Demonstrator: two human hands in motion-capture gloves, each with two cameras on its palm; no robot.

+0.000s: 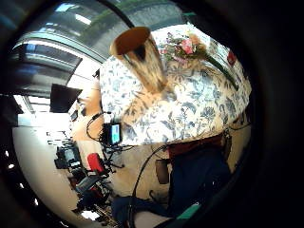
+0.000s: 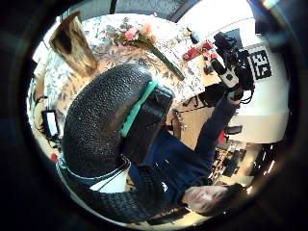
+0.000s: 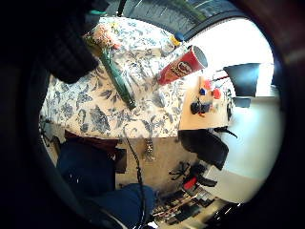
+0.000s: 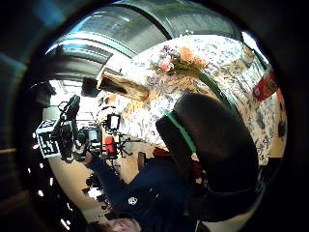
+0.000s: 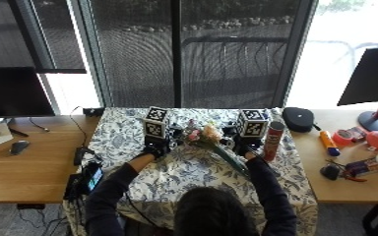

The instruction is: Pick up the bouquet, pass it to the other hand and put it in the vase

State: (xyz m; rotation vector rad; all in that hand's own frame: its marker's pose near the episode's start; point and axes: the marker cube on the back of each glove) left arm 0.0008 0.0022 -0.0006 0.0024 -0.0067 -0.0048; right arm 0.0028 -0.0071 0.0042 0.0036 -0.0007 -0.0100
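- Blue and white flowers cover the tablecloth (image 5: 189, 172) I see from the outside view. The bouquet (image 5: 208, 140) lies on it, near the far edge, between my two hands. Its pink and peach heads point far and left, and its green stem runs near and right.
- In the same view my left hand (image 5: 153, 147) is over the cloth, just left of the flower heads. My right hand (image 5: 249, 147) is just right of them, above the stem. I cannot tell from here how far the fingers of either hand are open.
- A red tube can (image 5: 273, 140) stands just right of my right hand. A black pouch (image 5: 298, 119) lies on the wooden desk further right.
- In the left little finger view the brown vase (image 1: 140, 57) stands upright on the cloth, with the bouquet (image 1: 190, 50) lying beside it, not touching.
- In the left thumb view a black gloved thumb (image 2: 103, 120) fills the middle and curls on nothing. The vase (image 2: 72, 43) and the bouquet (image 2: 142, 38) are on the cloth beyond it, apart from it.
- In the right little finger view the green stem (image 3: 116, 78) lies flat on the cloth, and the red can (image 3: 183, 64) is near it. A black gloved finger (image 3: 66, 52) sits over the flower end, but I cannot tell if it touches.
- In the right thumb view a black thumb (image 4: 217, 140) is in front of the stem (image 4: 215, 89) and holds nothing.
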